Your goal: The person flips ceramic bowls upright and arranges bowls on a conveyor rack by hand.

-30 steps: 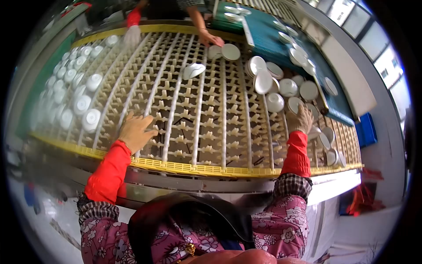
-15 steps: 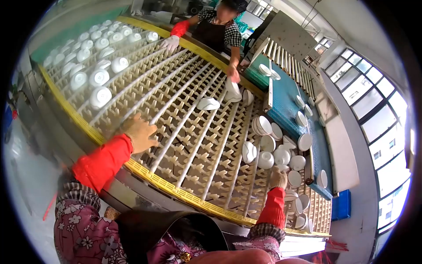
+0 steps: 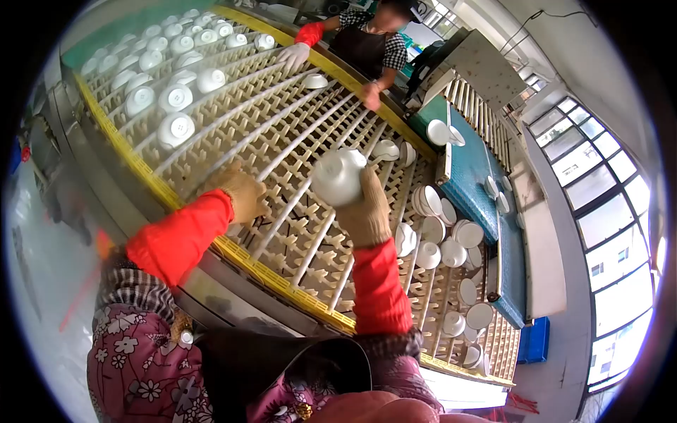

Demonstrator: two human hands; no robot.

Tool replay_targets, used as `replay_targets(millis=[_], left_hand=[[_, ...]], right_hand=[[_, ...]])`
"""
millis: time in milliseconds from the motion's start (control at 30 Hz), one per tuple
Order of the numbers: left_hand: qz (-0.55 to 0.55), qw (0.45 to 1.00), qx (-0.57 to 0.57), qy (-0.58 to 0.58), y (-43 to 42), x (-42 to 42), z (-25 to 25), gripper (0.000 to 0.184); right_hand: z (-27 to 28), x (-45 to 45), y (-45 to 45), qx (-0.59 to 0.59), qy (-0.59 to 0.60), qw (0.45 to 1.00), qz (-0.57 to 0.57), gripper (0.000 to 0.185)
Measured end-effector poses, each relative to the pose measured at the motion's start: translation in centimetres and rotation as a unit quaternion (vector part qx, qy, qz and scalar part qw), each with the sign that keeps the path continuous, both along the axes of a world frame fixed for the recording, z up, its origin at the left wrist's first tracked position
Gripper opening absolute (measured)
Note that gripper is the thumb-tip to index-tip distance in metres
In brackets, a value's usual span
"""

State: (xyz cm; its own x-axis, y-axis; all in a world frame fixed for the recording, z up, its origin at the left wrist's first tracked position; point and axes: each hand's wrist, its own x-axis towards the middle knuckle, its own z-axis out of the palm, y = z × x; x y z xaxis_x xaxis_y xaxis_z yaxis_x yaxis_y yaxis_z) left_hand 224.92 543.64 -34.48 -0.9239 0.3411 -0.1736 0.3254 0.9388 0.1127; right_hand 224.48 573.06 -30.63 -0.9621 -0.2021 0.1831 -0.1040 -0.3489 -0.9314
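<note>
My right hand [image 3: 365,211], in a tan glove, grips a white bowl [image 3: 337,176] and holds it bottom-up above the pegged conveyor [image 3: 296,233]. My left hand [image 3: 240,194], gloved alike, hovers over the conveyor's near left part. It holds nothing, and its fingers are loosely apart. To the right of my right hand lies a crowd of white bowls, among them a stack of bowls [image 3: 426,201] on its side and a single bowl [image 3: 453,252]. Upturned bowls [image 3: 175,130] stand in rows at the far left.
Across the conveyor stands a co-worker, whose gloved hand [image 3: 293,55] rests near the yellow edge strip [image 3: 331,74]. A bowl [image 3: 314,81] sits near that hand. On the right a blue belt [image 3: 469,190] carries more bowls. A blue bin [image 3: 534,340] stands beyond it.
My right hand has come left and up from the crowd of bowls, now with a bowl in it. The co-worker's bare hand has let go of a bowl. The rows at left have shifted slightly.
</note>
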Motion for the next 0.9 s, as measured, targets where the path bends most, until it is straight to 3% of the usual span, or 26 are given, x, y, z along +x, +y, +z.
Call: replay_targets(millis=[33,100,133,200,233,267,333,367,400,433,467,500,533,567,633,700,800,900], left_hand=[[0.004,1.000,-0.003,0.006,-0.1,-0.1,-0.1,0.051],[0.011,1.000,0.020,0.012,-0.3,-0.8,-1.6,0.049],[0.010,0.999,0.031,0.012,-0.6,-1.3,-2.6,0.051],[-0.017,0.995,0.088,0.049,-1.1,-1.6,-4.0,0.053],[-0.005,0.997,0.060,0.050,-0.5,-0.5,-1.7,0.055],[0.009,0.996,0.061,0.060,-0.1,-0.3,-1.3,0.054],[0.018,0.995,0.063,0.073,0.4,-0.1,-1.5,0.052],[0.014,0.995,0.065,0.074,0.0,-0.4,-1.6,0.052],[0.018,0.997,0.052,0.049,-0.1,-0.9,-1.9,0.051],[0.021,0.997,0.053,0.046,0.1,-0.6,-1.2,0.051],[0.018,0.997,0.045,0.060,0.3,-0.3,-1.0,0.052],[0.018,0.996,0.039,0.075,0.2,-0.2,-0.9,0.052],[0.022,0.997,0.032,0.074,0.3,-0.3,-0.9,0.051],[0.029,0.997,0.025,0.072,0.4,-0.4,-0.8,0.051],[0.039,0.996,0.015,0.076,0.2,-0.1,-0.9,0.050],[0.042,0.995,0.011,0.095,0.2,0.0,-0.9,0.049],[0.048,0.995,0.028,0.087,0.2,-0.3,-1.1,0.050],[0.052,0.994,0.009,0.098,0.7,0.1,0.0,0.049]], right_hand=[[1.2,-1.3,-2.2,-0.106,-0.049,0.991,0.059,0.045],[2.4,-2.0,-4.8,-0.102,-0.244,0.964,0.024,0.045],[0.3,-2.4,-4.0,0.010,-0.212,0.976,0.038,0.043],[-4.3,-2.4,-0.2,0.101,-0.106,0.987,0.066,0.046],[-5.8,-1.3,1.3,0.108,-0.079,0.991,0.031,0.046],[-3.8,0.9,3.0,0.236,-0.105,0.966,-0.033,0.048],[-5.2,2.3,7.7,0.223,-0.092,0.961,-0.135,0.043],[-6.2,2.4,10.1,0.303,-0.033,0.926,-0.223,0.042],[-5.3,3.0,12.8,0.371,-0.046,0.894,-0.245,0.044],[-6.8,2.5,16.1,0.371,0.004,0.880,-0.298,0.048],[-9.0,1.8,19.4,0.510,0.166,0.727,-0.429,0.052],[-7.0,2.3,21.0,0.504,0.102,0.745,-0.425,0.054],[-6.5,2.5,22.6,0.548,0.076,0.684,-0.475,0.060],[-5.5,2.3,24.9,0.531,0.037,0.725,-0.437,0.066],[-6.1,0.4,27.9,0.616,0.048,0.579,-0.532,0.057],[-8.8,-4.5,33.5,0.549,0.067,0.681,-0.480,0.059],[-4.0,-6.1,31.7,0.784,0.118,0.539,-0.284,0.059],[-8.4,-14.0,34.2,0.664,-0.022,0.639,-0.388,0.051]])
